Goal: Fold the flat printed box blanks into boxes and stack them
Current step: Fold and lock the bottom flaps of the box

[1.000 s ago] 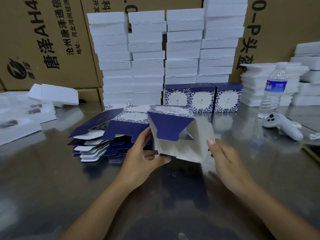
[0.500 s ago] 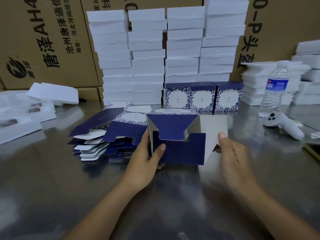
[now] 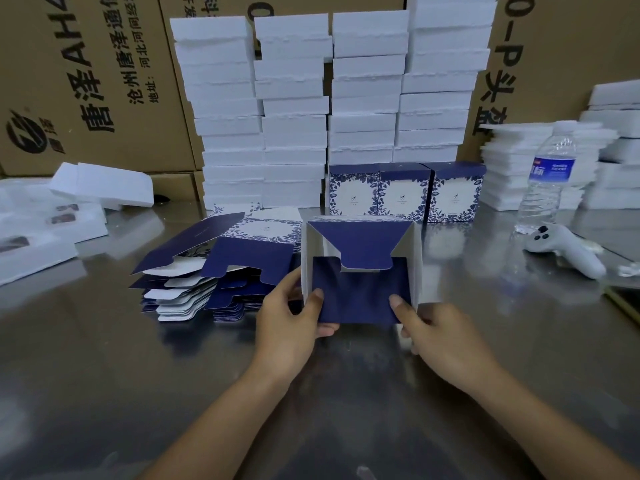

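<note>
As 2 thumbs press its front, left hand (image 3: pixel 287 320) and right hand (image 3: pixel 440 337) grasp box (image 3: pixel 360 292) | other fingers hidden behind

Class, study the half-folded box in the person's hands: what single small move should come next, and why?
Probably push the near navy flap inward and lock it with the notched far flap. The left hand and right hand hold the half-folded box, thumbs on that flap, and the end is not yet closed.

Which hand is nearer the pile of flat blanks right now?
Left. The left hand grips the half-folded box at its left edge, just beside the pile of flat blanks; the right hand holds its right side, farther from the pile.
</note>
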`<state>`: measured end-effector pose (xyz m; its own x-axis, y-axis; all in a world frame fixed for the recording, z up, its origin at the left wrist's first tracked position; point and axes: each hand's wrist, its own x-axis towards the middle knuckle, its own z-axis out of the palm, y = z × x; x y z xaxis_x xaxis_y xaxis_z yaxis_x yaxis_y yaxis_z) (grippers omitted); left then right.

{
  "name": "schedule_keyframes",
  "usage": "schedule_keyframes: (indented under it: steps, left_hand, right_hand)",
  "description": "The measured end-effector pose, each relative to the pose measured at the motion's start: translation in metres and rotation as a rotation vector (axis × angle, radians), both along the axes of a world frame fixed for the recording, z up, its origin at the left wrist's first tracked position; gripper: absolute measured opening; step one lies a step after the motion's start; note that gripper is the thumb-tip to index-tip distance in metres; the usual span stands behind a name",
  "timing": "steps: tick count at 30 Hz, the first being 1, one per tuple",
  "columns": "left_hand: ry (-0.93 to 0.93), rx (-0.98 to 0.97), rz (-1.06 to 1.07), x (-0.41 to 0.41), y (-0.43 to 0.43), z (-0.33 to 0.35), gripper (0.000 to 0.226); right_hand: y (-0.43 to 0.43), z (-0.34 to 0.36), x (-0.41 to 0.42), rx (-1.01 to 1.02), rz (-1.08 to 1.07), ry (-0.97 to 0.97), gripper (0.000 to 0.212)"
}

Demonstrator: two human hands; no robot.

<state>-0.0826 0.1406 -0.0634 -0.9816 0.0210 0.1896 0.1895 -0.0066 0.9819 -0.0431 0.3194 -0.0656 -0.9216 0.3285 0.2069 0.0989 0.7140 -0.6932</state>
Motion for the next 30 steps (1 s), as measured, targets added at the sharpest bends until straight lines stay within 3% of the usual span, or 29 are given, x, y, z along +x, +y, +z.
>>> schedule_keyframes:
  steps: [8,11,17,23,30]
  left_hand:
    - [-0.257,0.151,-0.139,0.004,0.005,0.004,0.047]
    - [-0.355,0.124,-0.246,0.007,0.009,0.002,0.047]
    - [-0.324,0.182,-0.270,0.011,0.008,0.003,0.049]
    - [-0.316,0.257,-0.258,0.012,0.009,0.002,0.049]
    - [-0.347,0.333,-0.355,0.012,0.013,0.004,0.033]
  right_hand:
    - [0.001,0.005,-0.003,-0.577,-0.010,0.009,0.044]
    - [0.002,0.005,-0.004,-0.610,-0.040,0.011,0.043]
    - [0.000,0.005,-0.003,-0.613,-0.046,-0.005,0.042]
    - [-0.010,0.012,0.001,-0.887,0.026,-0.072,0.044]
    - [-0.013,0.011,0.003,-0.922,0.069,-0.124,0.045]
